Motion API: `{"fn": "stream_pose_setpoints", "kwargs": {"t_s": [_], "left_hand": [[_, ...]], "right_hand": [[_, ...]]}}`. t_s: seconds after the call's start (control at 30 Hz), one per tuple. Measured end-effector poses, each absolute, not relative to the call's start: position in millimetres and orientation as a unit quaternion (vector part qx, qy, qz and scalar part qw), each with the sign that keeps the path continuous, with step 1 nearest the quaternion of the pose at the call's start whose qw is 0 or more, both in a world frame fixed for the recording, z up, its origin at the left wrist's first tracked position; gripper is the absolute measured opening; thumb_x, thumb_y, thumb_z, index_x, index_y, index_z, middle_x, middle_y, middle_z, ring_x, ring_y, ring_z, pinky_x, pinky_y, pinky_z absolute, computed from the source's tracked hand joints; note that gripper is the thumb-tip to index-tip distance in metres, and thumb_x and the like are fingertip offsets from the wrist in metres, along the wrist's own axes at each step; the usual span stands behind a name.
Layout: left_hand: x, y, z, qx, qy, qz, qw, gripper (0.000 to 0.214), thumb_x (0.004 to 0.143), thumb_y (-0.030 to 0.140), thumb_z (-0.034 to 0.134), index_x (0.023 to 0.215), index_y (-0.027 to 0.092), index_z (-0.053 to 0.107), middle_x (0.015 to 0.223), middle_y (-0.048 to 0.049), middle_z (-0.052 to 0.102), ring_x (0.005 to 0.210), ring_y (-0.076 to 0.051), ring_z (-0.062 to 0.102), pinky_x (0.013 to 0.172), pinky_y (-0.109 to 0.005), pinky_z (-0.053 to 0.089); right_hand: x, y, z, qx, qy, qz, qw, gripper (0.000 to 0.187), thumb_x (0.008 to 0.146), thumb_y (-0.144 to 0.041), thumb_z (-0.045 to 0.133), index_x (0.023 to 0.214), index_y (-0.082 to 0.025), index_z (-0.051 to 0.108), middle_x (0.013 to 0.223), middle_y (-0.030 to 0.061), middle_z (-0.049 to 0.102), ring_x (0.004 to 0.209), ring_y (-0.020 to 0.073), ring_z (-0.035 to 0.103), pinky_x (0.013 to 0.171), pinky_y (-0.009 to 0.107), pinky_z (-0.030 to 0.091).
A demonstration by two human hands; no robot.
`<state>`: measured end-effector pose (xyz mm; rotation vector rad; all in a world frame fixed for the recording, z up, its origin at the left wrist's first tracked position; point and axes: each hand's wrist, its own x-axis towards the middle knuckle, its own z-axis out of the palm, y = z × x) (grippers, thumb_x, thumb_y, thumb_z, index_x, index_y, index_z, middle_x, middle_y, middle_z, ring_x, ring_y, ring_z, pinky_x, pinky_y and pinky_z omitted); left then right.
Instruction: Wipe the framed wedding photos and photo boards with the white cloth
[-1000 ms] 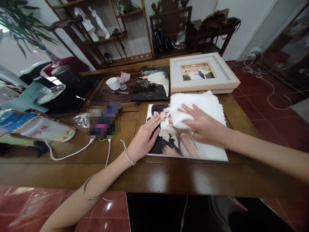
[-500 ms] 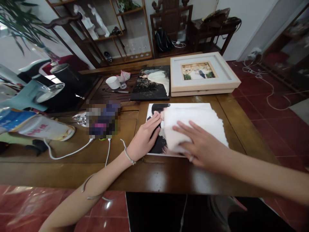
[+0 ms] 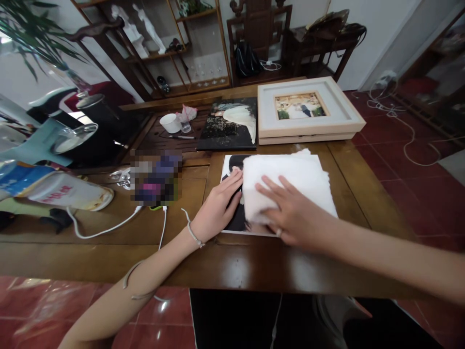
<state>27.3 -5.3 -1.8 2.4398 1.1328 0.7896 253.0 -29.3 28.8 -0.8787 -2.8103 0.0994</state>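
Observation:
A large photo print lies flat on the wooden table; most of it is covered by a white cloth. My left hand rests flat on the print's left edge, fingers stretched out. Spread fingers of my right hand press down on the cloth's near left part.
Behind the print lie a dark wedding photo and a pale wooden picture frame. A white cup stands on the tea tray. To the left are a tipped paper tube, a white cable and a kettle.
My right hand has dragged the cloth from the print's upper right toward me and to the left, so the cloth now hides most of the picture. The left hand has stayed put.

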Motion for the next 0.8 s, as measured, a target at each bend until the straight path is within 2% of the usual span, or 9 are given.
{"fn": "stream_pose_setpoints", "kwargs": {"t_s": [0.13,0.2,0.37,0.47,0.53,0.67,0.8], "left_hand": [[26,-5,-2,0.856,0.401,0.277,0.175,0.048,0.096,0.011,0.041,0.143,0.017,0.045,0.151,-0.0114,0.043,0.145,-0.024,0.031,0.118,-0.053,0.031],[26,-6,-3,0.855,0.402,0.276,0.176,0.049,0.095,0.011,0.041,0.143,0.016,0.046,0.151,-0.0124,0.043,0.144,-0.024,0.033,0.118,-0.053,0.03],[27,-6,-3,0.848,0.416,0.278,0.176,0.043,0.097,0.016,0.043,0.14,0.013,0.049,0.148,-0.014,0.046,0.143,-0.024,0.035,0.119,-0.051,0.031],[28,-7,-2,0.849,0.414,0.277,0.174,0.042,0.098,0.018,0.042,0.138,0.011,0.051,0.147,-0.0153,0.048,0.143,-0.024,0.035,0.119,-0.05,0.03],[29,-8,-1,0.842,0.418,0.289,0.182,0.042,0.099,0.019,0.043,0.14,0.014,0.049,0.147,-0.0139,0.048,0.142,-0.023,0.038,0.119,-0.049,0.031],[28,-10,2,0.797,0.446,0.355,0.199,0.045,0.101,0.026,0.039,0.146,0.019,0.042,0.151,-0.0102,0.044,0.14,-0.02,0.041,0.119,-0.044,0.032],[27,-11,2,0.757,0.451,0.425,0.207,0.049,0.104,0.034,0.032,0.151,0.021,0.033,0.158,-0.0072,0.032,0.146,-0.02,0.03,0.122,-0.041,0.022]], "right_hand": [[250,-89,31,-0.263,-0.955,0.06,0.126,0.02,0.068,-0.026,0.073,0.083,-0.014,0.07,0.144,0.0279,0.043,0.135,0.0488,0.033,0.107,0.069,0.028],[252,-101,31,-0.25,-0.957,0.068,0.129,0.018,0.067,-0.027,0.073,0.08,-0.015,0.069,0.145,0.0269,0.043,0.136,0.0467,0.032,0.109,0.067,0.028],[268,-67,28,-0.299,-0.941,0.052,0.152,0.019,0.075,-0.02,0.064,0.093,-0.017,0.071,0.14,0.0213,0.051,0.134,0.0379,0.041,0.107,0.059,0.037],[278,-27,27,-0.341,-0.929,0.005,0.144,0.024,0.081,-0.016,0.057,0.101,-0.013,0.07,0.137,0.0237,0.053,0.132,0.0387,0.044,0.104,0.06,0.04],[277,-6,29,-0.373,-0.918,-0.016,0.137,0.026,0.082,-0.015,0.053,0.103,-0.01,0.068,0.136,0.0259,0.053,0.132,0.0398,0.044,0.103,0.061,0.04],[256,6,32,-0.389,-0.915,-0.013,0.108,0.028,0.081,-0.014,0.053,0.104,-0.006,0.069,0.137,0.0286,0.05,0.134,0.0444,0.039,0.104,0.064,0.035],[230,-19,33,-0.263,-0.961,0.037,0.075,0.032,0.079,-0.022,0.061,0.109,-0.015,0.07,0.143,0.0236,0.047,0.137,0.0431,0.034,0.108,0.066,0.027]]}}
